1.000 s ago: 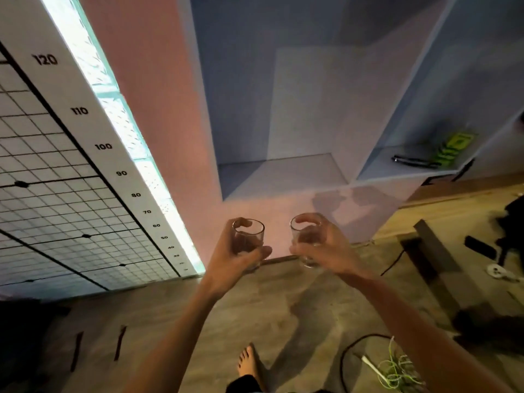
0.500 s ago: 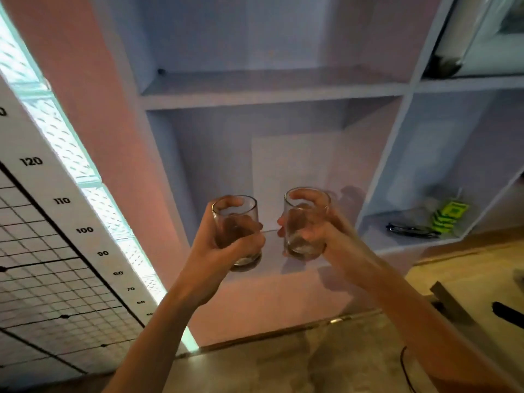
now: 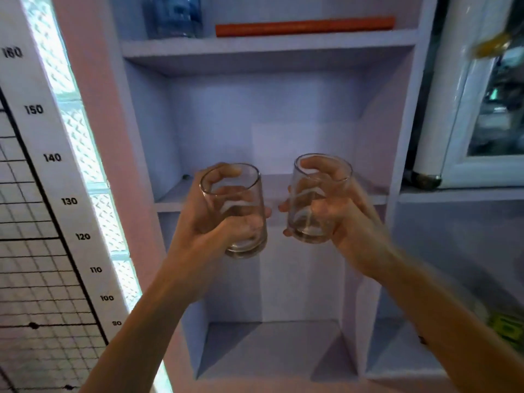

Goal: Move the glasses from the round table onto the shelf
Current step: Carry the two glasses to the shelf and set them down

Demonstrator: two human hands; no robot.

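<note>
Straight ahead in the head view stood a pale blue shelf (image 3: 272, 198) set into a pink wall, and both of the person's arms reached up toward it. The left hand (image 3: 218, 222) was wrapped around the left glass (image 3: 235, 207), fingers curled behind it and thumb across the front near the base. The right hand (image 3: 337, 211) clasped the right glass (image 3: 316, 198) in the same way, with one finger hooked over the rim. Both glasses were clear, upright and held in the air just in front of the middle board's front edge, touching neither the board nor each other; a narrow gap lay between them. Neither showed any drink inside.

On the board above, a blue-tinted bottle (image 3: 173, 17) stood at the left, with a long orange bar (image 3: 304, 25) lying beside it to the right. The lower compartment (image 3: 272, 344) opened beneath the hands. At the left, a white height chart (image 3: 54, 157) with black numbers ran slantwise beside a lit strip of patterned glass blocks (image 3: 82, 143). At the right edge a white-framed window (image 3: 482, 114) showed, blurred, with a green and yellow object (image 3: 509, 330) low in the neighbouring compartment.
</note>
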